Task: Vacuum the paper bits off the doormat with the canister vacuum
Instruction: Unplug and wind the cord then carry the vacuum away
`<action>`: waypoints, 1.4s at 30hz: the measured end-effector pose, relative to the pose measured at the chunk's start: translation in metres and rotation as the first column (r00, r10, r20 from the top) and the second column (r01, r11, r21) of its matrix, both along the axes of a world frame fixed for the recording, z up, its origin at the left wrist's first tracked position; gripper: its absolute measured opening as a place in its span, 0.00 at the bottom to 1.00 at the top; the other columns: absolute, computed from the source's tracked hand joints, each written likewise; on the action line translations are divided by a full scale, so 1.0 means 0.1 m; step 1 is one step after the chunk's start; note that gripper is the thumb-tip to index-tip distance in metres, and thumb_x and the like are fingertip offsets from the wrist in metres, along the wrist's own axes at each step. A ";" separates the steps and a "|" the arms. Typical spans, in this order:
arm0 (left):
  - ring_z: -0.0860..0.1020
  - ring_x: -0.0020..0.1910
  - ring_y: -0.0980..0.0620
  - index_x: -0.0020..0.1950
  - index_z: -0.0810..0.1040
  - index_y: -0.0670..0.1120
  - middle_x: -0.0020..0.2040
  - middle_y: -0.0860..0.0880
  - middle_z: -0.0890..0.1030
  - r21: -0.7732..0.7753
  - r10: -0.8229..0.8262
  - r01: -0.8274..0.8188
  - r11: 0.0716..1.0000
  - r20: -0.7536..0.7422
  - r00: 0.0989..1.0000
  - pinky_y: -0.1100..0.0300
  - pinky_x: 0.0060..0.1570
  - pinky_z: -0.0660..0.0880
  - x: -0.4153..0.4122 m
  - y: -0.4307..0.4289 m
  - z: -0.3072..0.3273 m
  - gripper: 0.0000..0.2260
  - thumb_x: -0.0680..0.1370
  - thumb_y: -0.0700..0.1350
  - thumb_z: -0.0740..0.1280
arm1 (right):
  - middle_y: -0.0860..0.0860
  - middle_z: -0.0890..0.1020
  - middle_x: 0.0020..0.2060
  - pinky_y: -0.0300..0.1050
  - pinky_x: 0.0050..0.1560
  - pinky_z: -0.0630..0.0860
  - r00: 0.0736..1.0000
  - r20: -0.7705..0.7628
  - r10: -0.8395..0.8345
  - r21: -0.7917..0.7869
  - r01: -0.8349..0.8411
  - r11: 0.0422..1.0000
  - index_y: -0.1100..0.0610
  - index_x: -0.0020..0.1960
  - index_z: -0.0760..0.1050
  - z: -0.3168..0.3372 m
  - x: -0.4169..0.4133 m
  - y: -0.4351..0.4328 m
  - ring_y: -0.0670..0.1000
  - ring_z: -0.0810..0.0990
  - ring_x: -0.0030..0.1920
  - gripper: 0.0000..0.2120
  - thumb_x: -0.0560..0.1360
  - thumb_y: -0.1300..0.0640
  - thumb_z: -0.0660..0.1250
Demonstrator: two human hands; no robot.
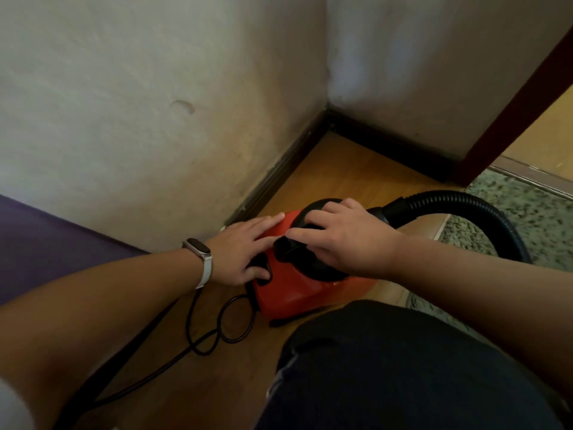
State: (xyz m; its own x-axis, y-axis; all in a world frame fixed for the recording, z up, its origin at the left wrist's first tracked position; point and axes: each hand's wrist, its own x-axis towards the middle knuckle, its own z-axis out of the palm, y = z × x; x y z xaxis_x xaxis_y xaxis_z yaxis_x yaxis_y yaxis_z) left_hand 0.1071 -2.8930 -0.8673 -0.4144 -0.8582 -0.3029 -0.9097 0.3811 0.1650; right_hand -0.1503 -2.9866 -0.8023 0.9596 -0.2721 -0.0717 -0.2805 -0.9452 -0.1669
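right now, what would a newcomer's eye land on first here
The red canister vacuum sits centre frame on the wood floor, with the left hand and right hand both resting on it. Next, its black ribbed hose arcing off to the right, and the cord looping on the floor at left.

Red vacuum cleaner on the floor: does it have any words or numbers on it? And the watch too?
No words, numbers or signs can be read anywhere.
Red plastic canister vacuum: no label shows; the left hand and right hand cover part of its top.
White-strapped wristband: its dark screen shows nothing readable.
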 end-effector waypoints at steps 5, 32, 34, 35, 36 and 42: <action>0.58 0.77 0.49 0.81 0.46 0.58 0.82 0.53 0.45 0.075 0.048 -0.058 0.995 0.127 0.991 0.51 0.74 0.61 -0.09 -0.07 0.24 0.41 0.75 0.69 0.62 | 0.49 0.74 0.62 0.53 0.61 0.69 1.000 -0.008 -0.003 0.047 0.003 0.999 0.41 0.76 0.59 0.06 -0.05 -0.01 0.54 0.74 0.61 0.23 0.81 0.47 0.49; 0.66 0.74 0.44 0.76 0.69 0.49 0.76 0.45 0.68 -0.076 0.730 -0.726 0.684 0.072 0.680 0.42 0.72 0.63 -1.38 0.85 2.64 0.29 0.80 0.62 0.50 | 0.53 0.67 0.74 0.56 0.70 0.66 0.988 -0.115 -0.106 0.192 0.126 0.973 0.49 0.76 0.62 2.11 -0.85 -0.03 0.56 0.66 0.72 0.27 0.80 0.40 0.56; 0.67 0.73 0.44 0.74 0.71 0.49 0.75 0.45 0.69 -0.071 0.751 -0.748 0.660 0.074 0.656 0.42 0.71 0.65 -1.45 0.95 3.00 0.28 0.80 0.61 0.51 | 0.52 0.68 0.73 0.56 0.69 0.68 0.987 -0.126 -0.096 0.190 0.119 0.975 0.49 0.76 0.64 2.50 -0.91 0.01 0.56 0.68 0.71 0.27 0.80 0.41 0.55; 0.67 0.73 0.43 0.74 0.72 0.49 0.75 0.45 0.69 -0.075 0.762 -0.758 0.647 0.070 0.644 0.43 0.71 0.66 -1.48 1.01 3.18 0.28 0.80 0.60 0.52 | 0.51 0.69 0.72 0.56 0.69 0.67 0.988 -0.126 -0.087 0.182 0.109 0.977 0.49 0.76 0.64 2.68 -0.93 0.03 0.56 0.67 0.72 0.27 0.79 0.41 0.55; 0.67 0.73 0.44 0.74 0.72 0.49 0.75 0.45 0.69 -0.079 0.772 -0.768 0.635 0.073 0.631 0.43 0.70 0.66 -1.51 1.06 3.35 0.27 0.80 0.61 0.52 | 0.51 0.69 0.72 0.56 0.70 0.67 0.990 -0.123 -0.075 0.170 0.096 0.981 0.49 0.76 0.64 2.85 -0.95 0.06 0.56 0.67 0.72 0.27 0.79 0.41 0.55; 0.68 0.73 0.44 0.74 0.71 0.48 0.74 0.45 0.71 -0.094 0.847 -0.842 0.531 0.103 0.522 0.45 0.70 0.67 -1.74 1.43 4.20 0.31 0.77 0.63 0.52 | 0.52 0.70 0.73 0.56 0.71 0.67 0.993 -0.119 0.009 0.113 0.005 0.994 0.49 0.76 0.64 3.72 -1.00 0.31 0.57 0.67 0.73 0.28 0.79 0.39 0.56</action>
